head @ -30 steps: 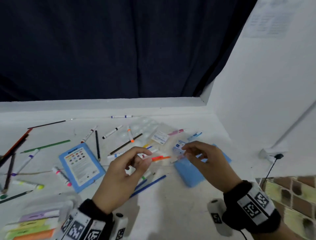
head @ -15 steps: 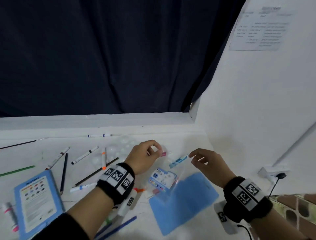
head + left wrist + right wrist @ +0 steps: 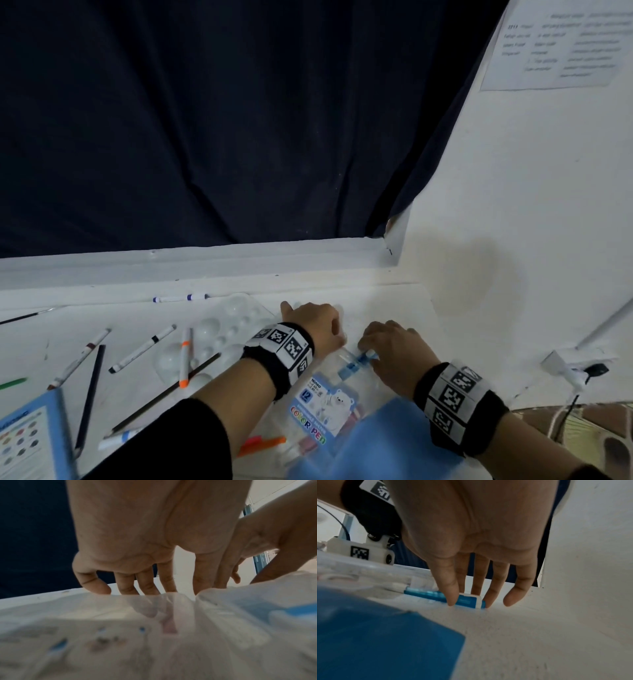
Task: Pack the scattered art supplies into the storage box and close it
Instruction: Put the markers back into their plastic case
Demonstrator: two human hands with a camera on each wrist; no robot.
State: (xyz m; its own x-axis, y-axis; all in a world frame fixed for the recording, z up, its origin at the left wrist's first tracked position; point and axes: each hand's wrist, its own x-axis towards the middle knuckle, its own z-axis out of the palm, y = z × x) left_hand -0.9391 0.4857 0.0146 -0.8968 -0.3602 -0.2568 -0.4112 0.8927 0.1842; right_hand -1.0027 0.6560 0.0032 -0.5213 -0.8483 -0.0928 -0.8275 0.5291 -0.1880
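Lying just beyond the far end of the clear colour pen pouch (image 3: 322, 404), the blue marker (image 3: 354, 365) pointed its long axis at the pouch mouth; whether its near end was inside, I could not tell. The right hand (image 3: 394, 356), at the right of the pouch, pinched the marker's far end. The left hand (image 3: 315, 325) had its fingers (image 3: 147, 585) down at the pouch's far left edge; gripping or only pressing, unclear. The next move, I judged, was a push along this axis into the pouch.

Dim, cool indoor light – head view bends at edges, soft motion blur; wrist-view foregrounds badly out of focus.
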